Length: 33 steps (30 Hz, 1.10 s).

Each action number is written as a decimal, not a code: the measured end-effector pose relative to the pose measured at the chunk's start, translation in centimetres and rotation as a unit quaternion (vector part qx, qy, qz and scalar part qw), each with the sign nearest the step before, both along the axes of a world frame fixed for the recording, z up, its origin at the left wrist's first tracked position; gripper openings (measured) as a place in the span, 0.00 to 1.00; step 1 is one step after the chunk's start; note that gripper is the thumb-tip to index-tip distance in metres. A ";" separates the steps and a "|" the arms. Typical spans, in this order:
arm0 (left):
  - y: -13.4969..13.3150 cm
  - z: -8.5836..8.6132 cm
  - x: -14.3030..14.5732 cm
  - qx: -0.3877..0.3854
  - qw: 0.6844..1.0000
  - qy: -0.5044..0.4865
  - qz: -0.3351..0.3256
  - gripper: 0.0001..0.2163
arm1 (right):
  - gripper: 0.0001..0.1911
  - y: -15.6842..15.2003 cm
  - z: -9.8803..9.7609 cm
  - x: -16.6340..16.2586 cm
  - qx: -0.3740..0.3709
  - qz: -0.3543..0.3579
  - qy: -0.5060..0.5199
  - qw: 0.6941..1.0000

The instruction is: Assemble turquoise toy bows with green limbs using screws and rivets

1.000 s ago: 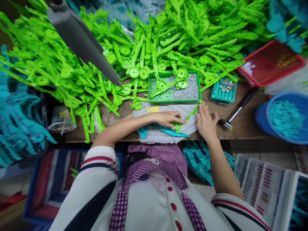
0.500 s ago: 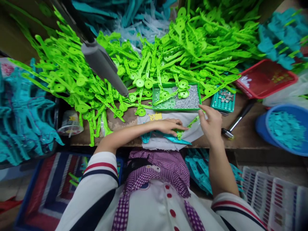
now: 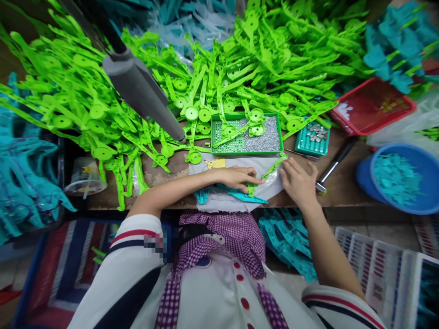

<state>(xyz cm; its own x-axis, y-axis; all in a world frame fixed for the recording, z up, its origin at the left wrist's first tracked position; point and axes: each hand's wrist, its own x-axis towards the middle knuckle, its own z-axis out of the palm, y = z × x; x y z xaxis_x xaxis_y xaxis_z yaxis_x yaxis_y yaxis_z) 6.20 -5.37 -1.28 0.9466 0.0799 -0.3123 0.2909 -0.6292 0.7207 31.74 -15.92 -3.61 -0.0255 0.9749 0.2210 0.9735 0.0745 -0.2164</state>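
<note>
My left hand (image 3: 236, 177) lies over a teal plastic piece (image 3: 245, 197), holding it down on a pale cloth (image 3: 212, 203). Beneath its fingers a slim bright green strip (image 3: 272, 168) runs from the teal piece up to the right. The palm hides much of both parts. Just right of the strip's far end, my right hand (image 3: 299, 179) rests at the cloth's edge with its fingers apart, and I see nothing held in it. Directly beyond the hands is a green tray (image 3: 247, 152) of small silvery pieces, with green parts lying across it.
A pile of green plastic parts (image 3: 99, 114) covers the back. A grey tool (image 3: 144, 96) hangs down at upper left. To the right are a small teal tray (image 3: 313, 150), a hammer (image 3: 334, 167), a red tray (image 3: 373, 130) and a blue bucket (image 3: 365, 180) of teal pieces.
My right hand has come down from the green strip's tip, which now shows clear of the fingers. My left hand stays over the teal piece. The whole view has shifted slightly.
</note>
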 end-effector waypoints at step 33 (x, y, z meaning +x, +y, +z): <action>-0.5 5.9 -7.2 0.079 0.952 -0.138 0.262 0.16 | 0.16 16.2 2.7 -10.8 0.013 0.228 -0.087 0.970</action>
<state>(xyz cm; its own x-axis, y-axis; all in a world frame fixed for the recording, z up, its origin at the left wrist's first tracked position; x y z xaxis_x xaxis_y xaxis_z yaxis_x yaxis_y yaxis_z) -1.05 -5.85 4.61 0.8082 0.5889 -0.0029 0.4084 -0.5570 0.7232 20.94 0.28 -0.93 -0.4924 0.8473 0.1988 0.8592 0.5097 -0.0443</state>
